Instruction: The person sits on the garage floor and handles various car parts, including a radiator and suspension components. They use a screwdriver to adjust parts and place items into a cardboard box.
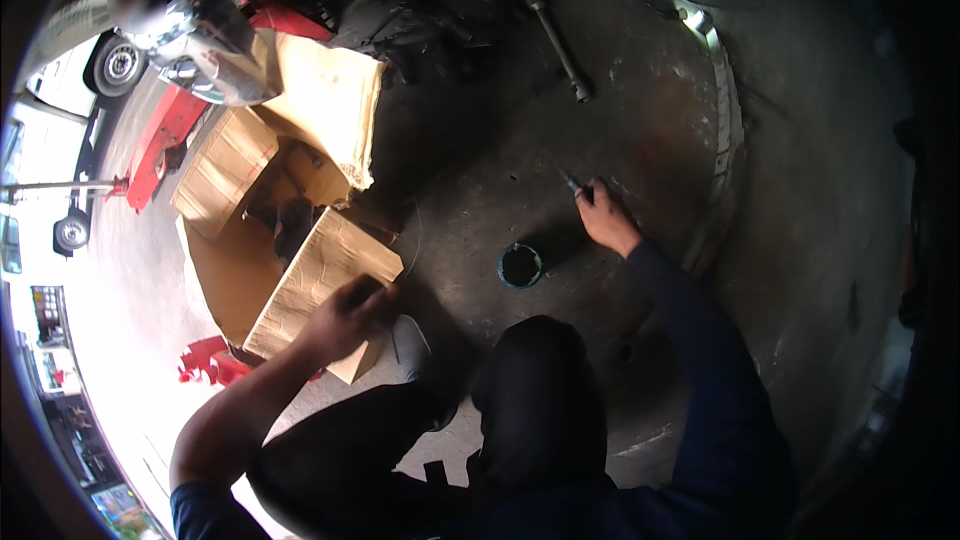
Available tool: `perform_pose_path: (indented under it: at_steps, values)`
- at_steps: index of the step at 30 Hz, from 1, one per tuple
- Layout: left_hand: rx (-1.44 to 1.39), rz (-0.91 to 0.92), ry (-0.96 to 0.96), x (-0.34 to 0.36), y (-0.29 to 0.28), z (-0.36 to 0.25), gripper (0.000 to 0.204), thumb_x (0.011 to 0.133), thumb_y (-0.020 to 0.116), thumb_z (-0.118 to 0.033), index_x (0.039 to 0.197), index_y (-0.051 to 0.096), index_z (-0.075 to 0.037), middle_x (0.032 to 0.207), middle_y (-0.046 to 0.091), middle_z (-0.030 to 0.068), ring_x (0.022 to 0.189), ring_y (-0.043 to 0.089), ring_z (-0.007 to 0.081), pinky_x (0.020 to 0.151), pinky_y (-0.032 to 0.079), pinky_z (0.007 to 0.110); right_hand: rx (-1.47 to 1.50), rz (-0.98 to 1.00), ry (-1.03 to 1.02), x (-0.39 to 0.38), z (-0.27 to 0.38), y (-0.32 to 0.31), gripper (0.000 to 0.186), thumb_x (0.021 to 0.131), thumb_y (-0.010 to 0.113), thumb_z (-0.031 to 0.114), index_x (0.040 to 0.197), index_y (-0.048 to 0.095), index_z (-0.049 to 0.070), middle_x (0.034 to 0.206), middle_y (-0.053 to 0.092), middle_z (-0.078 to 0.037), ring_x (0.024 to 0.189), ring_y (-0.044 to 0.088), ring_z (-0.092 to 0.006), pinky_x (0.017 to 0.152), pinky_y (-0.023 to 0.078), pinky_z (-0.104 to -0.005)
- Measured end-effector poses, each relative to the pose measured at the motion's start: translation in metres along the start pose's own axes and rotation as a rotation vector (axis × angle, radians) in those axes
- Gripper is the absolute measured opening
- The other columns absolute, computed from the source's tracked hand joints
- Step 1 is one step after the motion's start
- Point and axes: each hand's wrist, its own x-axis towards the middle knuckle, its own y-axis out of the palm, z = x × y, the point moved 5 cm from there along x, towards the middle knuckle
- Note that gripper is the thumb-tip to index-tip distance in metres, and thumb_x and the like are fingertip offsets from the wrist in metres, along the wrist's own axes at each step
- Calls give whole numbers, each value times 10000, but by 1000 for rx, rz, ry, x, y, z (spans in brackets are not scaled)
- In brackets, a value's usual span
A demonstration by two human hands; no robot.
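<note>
My right hand [607,219] is closed around a thin pointed tool [571,182], its bluish-grey end sticking out past the fingers. The tool's exact kind is too small to make out. Between my knees and that hand, a small round open tub [503,268] with a bluish rim and dark inside stands on the floor. My left hand [350,321] is closed beside the near flap of an open cardboard box [320,258]. What its fingers hold, if anything, is hidden. Dark parts [290,225] lie inside the box, partly covered by the flap.
Beyond the tub a long metal bar [560,48] lies on the grey floor. A pale curved strip [727,105] runs along the right, near a bright light [695,18]. Past the box are a red metal beam [165,145], a shiny metallic object [215,50] and a white vehicle [62,75].
</note>
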Motion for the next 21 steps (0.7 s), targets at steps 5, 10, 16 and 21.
perform_pose_path:
  at_steps: [5,10,16,21]
  values:
    - [-358,-137,184,-6,-24,-83,594,1116,479,-671,999,663,-118,770,553,-17,685,498,95,637,390,276,803,321,23,-101,160,-100,301,1114,619,308,1177,734,37,864,628,1,670,582,-98,571,460,-275]
    - [-980,172,353,-52,-34,-166,501,1118,530,-601,1028,682,-132,993,719,53,676,511,116,617,405,271,992,277,-61,-166,271,-157,286,1113,642,313,1237,700,62,758,601,36,596,541,-36,502,387,-235]
    - [-1189,69,546,-76,-28,-189,670,1064,468,-779,1145,649,-139,929,654,4,754,558,149,665,426,286,855,183,-335,-205,319,-185,336,1131,632,312,1254,701,7,785,639,-1,628,511,-48,536,387,-253]
    - [-1302,103,608,-57,-13,-190,631,1076,486,-703,1128,684,-106,903,675,10,757,605,176,643,446,326,466,-36,-546,-225,337,-209,357,1092,676,185,1361,711,-48,1195,788,-196,1111,765,-270,982,574,-363]
